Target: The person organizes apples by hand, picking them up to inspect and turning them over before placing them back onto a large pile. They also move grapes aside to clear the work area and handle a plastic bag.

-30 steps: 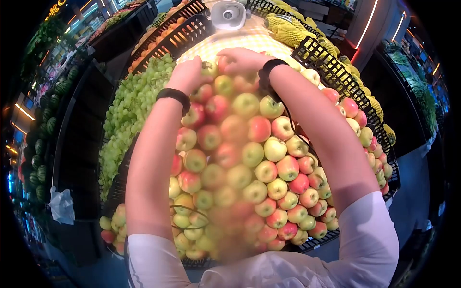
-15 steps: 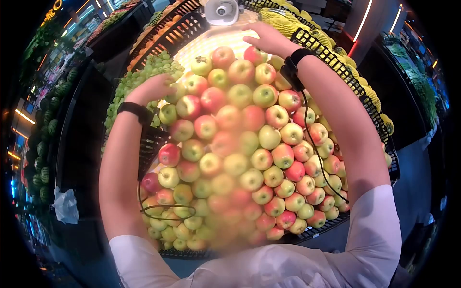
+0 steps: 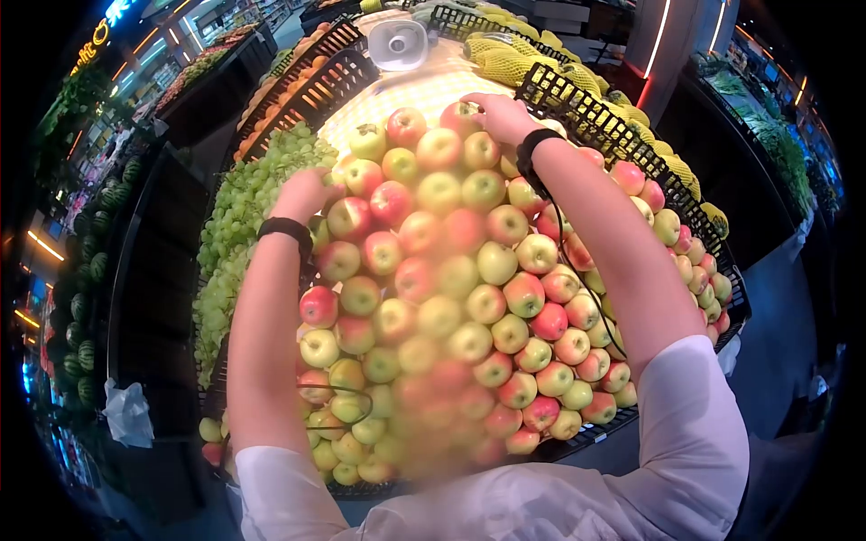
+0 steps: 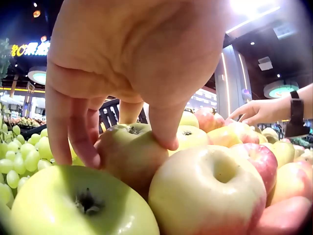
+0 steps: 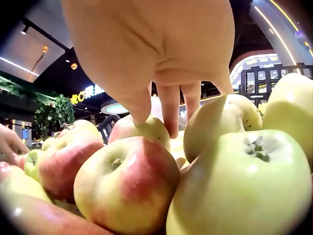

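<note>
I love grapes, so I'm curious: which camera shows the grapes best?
The head view: it takes in a long heap of grapes to the left of the apples. The left wrist view shows only some at its left edge, beside the left hand. In the right wrist view I can make out none.

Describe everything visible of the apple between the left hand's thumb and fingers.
The apple is round and smooth-skinned, yellow-green with a dull red blush, partly shaded. A dark tuft sits in the hollow on top. The left hand reaches over it, thumb and fingers on opposite sides, seemingly touching it. A green apple and a pale one hide its lower front.
</note>
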{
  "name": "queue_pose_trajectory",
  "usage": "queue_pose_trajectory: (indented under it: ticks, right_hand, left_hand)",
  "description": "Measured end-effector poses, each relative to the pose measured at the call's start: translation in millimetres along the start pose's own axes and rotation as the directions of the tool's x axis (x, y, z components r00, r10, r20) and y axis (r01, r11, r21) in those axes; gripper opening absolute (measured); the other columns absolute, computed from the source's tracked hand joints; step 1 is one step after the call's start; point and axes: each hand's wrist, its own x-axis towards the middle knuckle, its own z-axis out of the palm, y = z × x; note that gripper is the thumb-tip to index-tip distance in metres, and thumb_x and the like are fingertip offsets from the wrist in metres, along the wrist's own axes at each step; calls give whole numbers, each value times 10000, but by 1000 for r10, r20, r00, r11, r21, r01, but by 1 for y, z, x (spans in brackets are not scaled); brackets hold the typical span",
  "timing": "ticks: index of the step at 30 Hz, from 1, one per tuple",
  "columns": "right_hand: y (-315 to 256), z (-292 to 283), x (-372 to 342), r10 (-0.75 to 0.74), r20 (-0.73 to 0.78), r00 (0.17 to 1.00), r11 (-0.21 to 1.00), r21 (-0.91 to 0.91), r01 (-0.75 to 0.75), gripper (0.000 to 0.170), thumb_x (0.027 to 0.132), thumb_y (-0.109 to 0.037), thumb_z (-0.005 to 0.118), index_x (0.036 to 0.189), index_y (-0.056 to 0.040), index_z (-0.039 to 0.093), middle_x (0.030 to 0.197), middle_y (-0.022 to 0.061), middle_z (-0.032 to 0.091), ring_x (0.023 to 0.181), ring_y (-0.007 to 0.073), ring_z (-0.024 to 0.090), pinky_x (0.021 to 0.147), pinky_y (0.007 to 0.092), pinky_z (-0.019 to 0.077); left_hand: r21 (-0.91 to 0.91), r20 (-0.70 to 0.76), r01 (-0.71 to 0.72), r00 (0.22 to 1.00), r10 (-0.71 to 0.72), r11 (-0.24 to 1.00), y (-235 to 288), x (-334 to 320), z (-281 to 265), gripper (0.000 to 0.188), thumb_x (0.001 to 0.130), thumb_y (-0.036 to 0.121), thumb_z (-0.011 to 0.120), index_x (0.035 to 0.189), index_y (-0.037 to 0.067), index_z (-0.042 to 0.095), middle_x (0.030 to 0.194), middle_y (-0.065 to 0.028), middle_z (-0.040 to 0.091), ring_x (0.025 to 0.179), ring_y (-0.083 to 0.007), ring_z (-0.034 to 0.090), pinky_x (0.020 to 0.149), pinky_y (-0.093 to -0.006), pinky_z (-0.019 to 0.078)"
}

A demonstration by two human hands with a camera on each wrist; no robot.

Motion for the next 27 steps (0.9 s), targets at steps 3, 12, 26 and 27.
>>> queue_pose_trajectory:
  ticks: [3,12,26,27]
  right_hand:
    - [3,-4,-11,-160,-209,965,940,-330,84,396,979,-317,533,1349,-202,616,1257,107,682,1246,289,582,1143,667,196]
    - [-19,-134,-136,-150,-213,966,984,-127,125,350,939,-220,668,1235,-36,646,1159,162,701,1079,312,662,931,390,507]
    - [-40,-132,-472,142,15,990,989,-38,-141,306,910,-137,698,1195,-44,641,1163,120,679,1087,274,641,945,368,498]
    - [-36,-134,-482,145,-14,989,989,-35,-146,306,910,-137,699,1196,-43,644,1161,116,682,1088,269,641,952,366,496]
  left_hand:
    - [26,-38,-68,997,69,997,-7,7,6,469,849,361,731,1180,31,686,1039,-210,718,976,-328,695,884,-412,532]
    - [136,-58,-61,996,69,989,-8,7,12,781,878,487,654,1495,74,410,1279,-257,631,1139,-358,643,990,-430,492]
    - [93,-3,-127,992,128,988,27,8,7,818,784,476,752,1339,-77,517,1263,-290,628,1188,-386,617,994,-426,488]
    - [114,3,-119,993,119,986,29,4,6,827,788,489,744,1341,-78,507,1271,-291,623,1198,-392,611,996,-428,486]
